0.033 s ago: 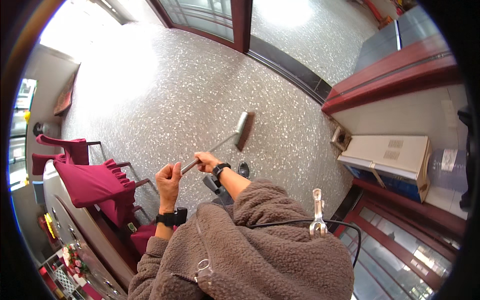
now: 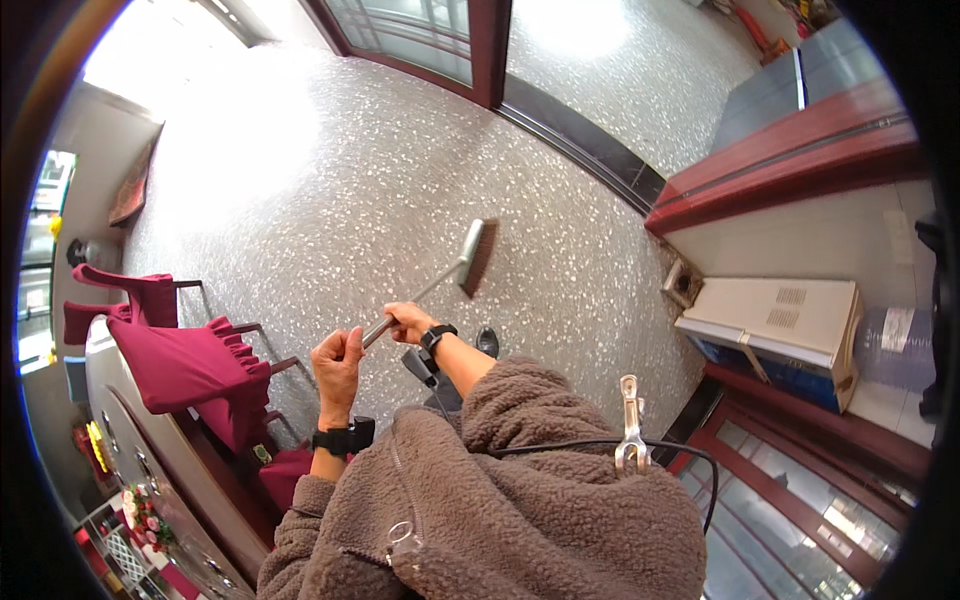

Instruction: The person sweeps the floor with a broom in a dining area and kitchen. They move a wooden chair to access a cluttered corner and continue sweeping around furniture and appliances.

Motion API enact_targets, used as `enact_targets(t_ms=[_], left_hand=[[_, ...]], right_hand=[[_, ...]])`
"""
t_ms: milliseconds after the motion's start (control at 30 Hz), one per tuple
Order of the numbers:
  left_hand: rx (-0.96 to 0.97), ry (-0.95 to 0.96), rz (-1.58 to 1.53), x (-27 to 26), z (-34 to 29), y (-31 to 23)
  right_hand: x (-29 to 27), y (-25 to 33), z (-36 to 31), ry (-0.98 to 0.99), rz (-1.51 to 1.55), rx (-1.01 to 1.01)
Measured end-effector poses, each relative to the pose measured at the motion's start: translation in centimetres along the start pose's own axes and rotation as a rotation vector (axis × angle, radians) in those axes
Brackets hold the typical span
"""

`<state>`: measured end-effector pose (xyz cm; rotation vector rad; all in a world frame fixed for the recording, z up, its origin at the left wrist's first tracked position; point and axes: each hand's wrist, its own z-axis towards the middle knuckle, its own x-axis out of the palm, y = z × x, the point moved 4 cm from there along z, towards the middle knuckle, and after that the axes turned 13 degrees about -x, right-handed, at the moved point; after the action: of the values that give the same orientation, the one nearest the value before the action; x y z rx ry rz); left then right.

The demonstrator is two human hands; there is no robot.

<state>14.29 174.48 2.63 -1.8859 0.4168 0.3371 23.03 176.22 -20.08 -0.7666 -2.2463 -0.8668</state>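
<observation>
Both my left hand point(image 2: 337, 368) and right hand point(image 2: 409, 325) squeeze the broom point(image 2: 470, 254). If I swing it too far left, it could bump the dark pink chair point(image 2: 185, 365).

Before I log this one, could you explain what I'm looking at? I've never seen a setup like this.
There is no robot: these are a person's own bare hands, seen by a wide fisheye camera worn on the head and looking down, so straight edges bend near the rim. Both hands hold a broom: the left hand closes around the handle's near end, the right hand grips farther along. The reddish-brown bristles are over the speckled floor, right where a dark shoe also shows. At left stand chairs with magenta covers.
</observation>
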Motion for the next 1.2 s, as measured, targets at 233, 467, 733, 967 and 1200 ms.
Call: enact_targets(t_ms=[233,467,733,967,1200], left_hand=[[0.307,0.034,0.106,1.8,2.4,-5.4],[0.339,0.145,-0.068,3.8,9.0,-10.6],[0.169,0.572,-0.325,16.0,17.2,-12.5],[0.065,1.040,-0.045,31.9,18.8,-13.0],[0.078,0.777,-0.085,34.6,27.7,-18.6]], right_hand=[[3.0,6.5,2.4,0.028,-0.151,-0.088],[1.2,14.4,4.3,-0.053,-0.160,-0.350],[-11.5,22.0,-1.2,-0.568,0.015,-0.305],[-25.1,22.7,-6.3,-0.744,0.176,-0.276],[-25.0,32.8,0.5,-0.611,0.313,-0.281]])
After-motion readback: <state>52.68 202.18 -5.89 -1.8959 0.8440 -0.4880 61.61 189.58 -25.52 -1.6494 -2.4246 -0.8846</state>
